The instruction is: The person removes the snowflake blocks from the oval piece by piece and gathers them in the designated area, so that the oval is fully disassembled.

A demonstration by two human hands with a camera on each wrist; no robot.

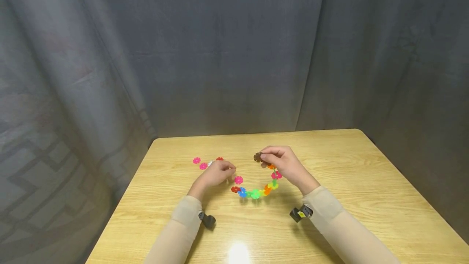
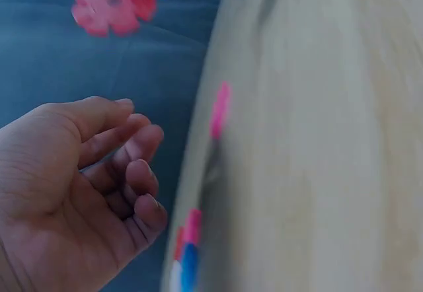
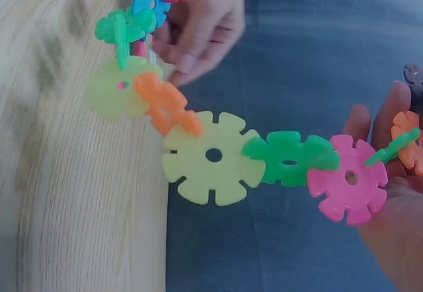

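A curved chain of flower-shaped plastic discs with notched edges hangs from my right hand (image 1: 283,162). That hand pinches the end with the brown disc (image 1: 258,157); an orange disc (image 3: 406,140) and a pink disc (image 3: 349,178) follow close by the palm. Pale yellow (image 3: 213,156), green and orange discs continue to a blue disc (image 1: 242,192), a red disc (image 1: 235,190) and a pink disc (image 1: 238,179) at the far end. My left hand (image 1: 218,172) is just left of that end, fingers loosely curled with nothing in them.
Loose discs lie on the wooden table (image 1: 172,207) beyond my left hand: two pink ones (image 1: 196,160), a red one (image 1: 219,159), and blue and white ones partly hidden. A grey curtain (image 1: 220,72) stands behind the table. Each wrist wears a small black camera (image 1: 209,220).
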